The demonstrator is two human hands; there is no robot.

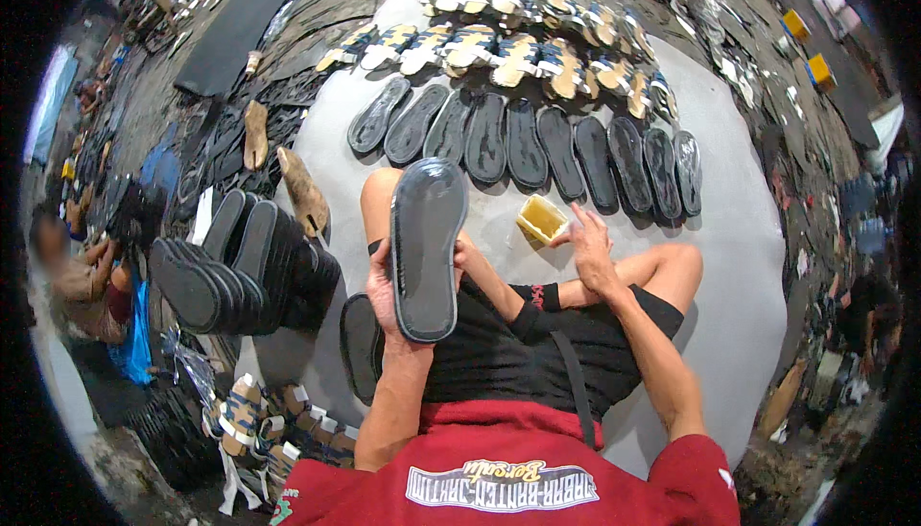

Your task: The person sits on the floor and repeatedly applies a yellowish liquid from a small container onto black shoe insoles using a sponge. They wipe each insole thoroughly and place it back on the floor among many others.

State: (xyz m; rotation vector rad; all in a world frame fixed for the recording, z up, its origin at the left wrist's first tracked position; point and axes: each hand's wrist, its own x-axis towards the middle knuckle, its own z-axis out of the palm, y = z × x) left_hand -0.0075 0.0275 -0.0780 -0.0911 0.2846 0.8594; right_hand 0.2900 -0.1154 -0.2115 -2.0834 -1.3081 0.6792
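Observation:
My left hand (pixel 383 291) is closed around a black shoe sole (pixel 427 262), held upright above my lap. The sole's wide end looks wet and glossy, and its raised rim shows. My right hand (pixel 591 250) reaches to the edge of a small container (pixel 543 219) of yellowish stuff, which may be glue. Its fingers are bent together at the rim; whatever they pinch is too small to tell. Just beyond lies a row of black soles (pixel 526 144) with shiny patches. Another sole (pixel 360 346) rests beside my left forearm.
Sandal uppers on lasts (pixel 470 46) stand in rows at the far side of the pale mat (pixel 739 267). Stacked black soles (pixel 197 286) and a wooden last (pixel 305 192) are at left. A person (pixel 86 281) sits at the far left. Black scraps litter the floor.

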